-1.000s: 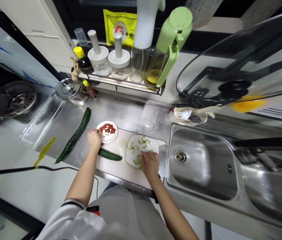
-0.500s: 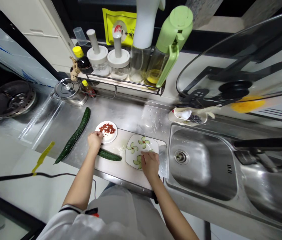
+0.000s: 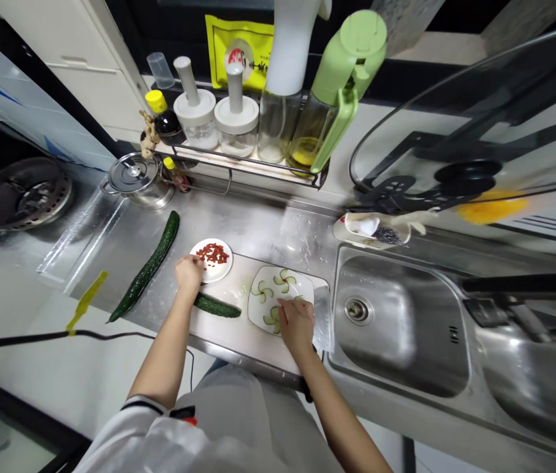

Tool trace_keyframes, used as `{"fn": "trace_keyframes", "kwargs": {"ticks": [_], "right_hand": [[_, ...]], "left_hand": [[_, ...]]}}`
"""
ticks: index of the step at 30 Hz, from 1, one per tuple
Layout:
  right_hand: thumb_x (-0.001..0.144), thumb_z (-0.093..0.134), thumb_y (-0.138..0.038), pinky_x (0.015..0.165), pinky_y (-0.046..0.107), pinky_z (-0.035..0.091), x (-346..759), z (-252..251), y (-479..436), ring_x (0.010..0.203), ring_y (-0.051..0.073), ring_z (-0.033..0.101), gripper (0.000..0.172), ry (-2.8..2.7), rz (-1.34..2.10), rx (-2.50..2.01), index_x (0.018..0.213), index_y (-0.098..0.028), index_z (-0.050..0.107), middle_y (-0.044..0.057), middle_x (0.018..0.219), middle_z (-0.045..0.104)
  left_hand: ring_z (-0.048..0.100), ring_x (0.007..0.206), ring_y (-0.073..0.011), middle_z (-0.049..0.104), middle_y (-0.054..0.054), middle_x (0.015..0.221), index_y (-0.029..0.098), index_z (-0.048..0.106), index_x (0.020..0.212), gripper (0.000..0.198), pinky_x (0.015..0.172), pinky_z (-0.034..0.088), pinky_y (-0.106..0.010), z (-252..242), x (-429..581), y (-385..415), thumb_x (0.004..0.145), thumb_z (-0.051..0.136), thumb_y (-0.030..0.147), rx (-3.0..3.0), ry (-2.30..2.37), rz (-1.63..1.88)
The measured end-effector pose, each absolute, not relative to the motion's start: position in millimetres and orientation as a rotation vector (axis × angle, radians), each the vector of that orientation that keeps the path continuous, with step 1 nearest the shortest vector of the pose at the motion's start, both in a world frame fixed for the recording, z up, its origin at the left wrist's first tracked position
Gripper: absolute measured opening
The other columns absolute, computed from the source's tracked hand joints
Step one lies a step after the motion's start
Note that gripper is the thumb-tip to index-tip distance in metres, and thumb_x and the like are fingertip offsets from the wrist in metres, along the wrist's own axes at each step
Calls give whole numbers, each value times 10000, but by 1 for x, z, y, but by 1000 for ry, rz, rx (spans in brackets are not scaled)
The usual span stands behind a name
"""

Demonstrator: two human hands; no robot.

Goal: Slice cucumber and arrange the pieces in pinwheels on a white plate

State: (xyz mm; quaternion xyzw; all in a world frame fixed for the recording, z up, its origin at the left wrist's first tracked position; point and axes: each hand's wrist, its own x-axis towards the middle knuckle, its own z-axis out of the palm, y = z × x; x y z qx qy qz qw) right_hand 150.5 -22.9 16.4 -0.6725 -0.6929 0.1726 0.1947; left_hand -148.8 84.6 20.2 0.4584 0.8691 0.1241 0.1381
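Note:
My left hand (image 3: pixel 189 274) is closed at the left rim of a small white plate (image 3: pixel 228 270) that holds dried red goji berries (image 3: pixel 214 252). Whatever its fingertips pinch is too small to make out. Over a squarish white plate (image 3: pixel 254 314), my right hand (image 3: pixel 297 323) has its fingers bent and pinched low among thin cucumber slices (image 3: pixel 261 291) laid out in pinwheels. Its fingertips hide what they hold, if anything. Between the plates a cut piece of cucumber (image 3: pixel 217 305) lies on the pale cutting board (image 3: pixel 233 335).
A whole cucumber (image 3: pixel 147 268) lies on the counter to the left. Right of the board are a cleaver blade (image 3: pixel 325 322) and the sink (image 3: pixel 400 315). A lidded pot (image 3: pixel 134 177) and a rack of jars and bottles (image 3: pixel 238 157) stand behind.
The view has shifted very slightly. Both hands stay in nearly the same places at the two plates.

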Motion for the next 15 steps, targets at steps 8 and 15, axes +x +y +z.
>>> {"fn": "trace_keyframes", "kwargs": {"ticks": [8, 15], "right_hand": [[868, 478, -216, 736, 322, 320, 150, 19, -22, 923, 226, 410, 251, -1926, 512, -1892, 996, -217, 694, 48, 890, 646], [863, 495, -240, 736, 318, 337, 146, 21, -21, 935, 223, 424, 247, -1895, 539, -1867, 1013, -219, 690, 58, 891, 641]], "left_hand": [[636, 780, -178, 708, -35, 822, 208, 688, 841, 168, 780, 446, -273, 34, -142, 75, 735, 575, 273, 1177, 2396, 559], [635, 749, -150, 719, -50, 830, 152, 707, 869, 291, 724, 473, -248, 40, -92, 56, 657, 657, 346, 882, 1778, 839]]}}
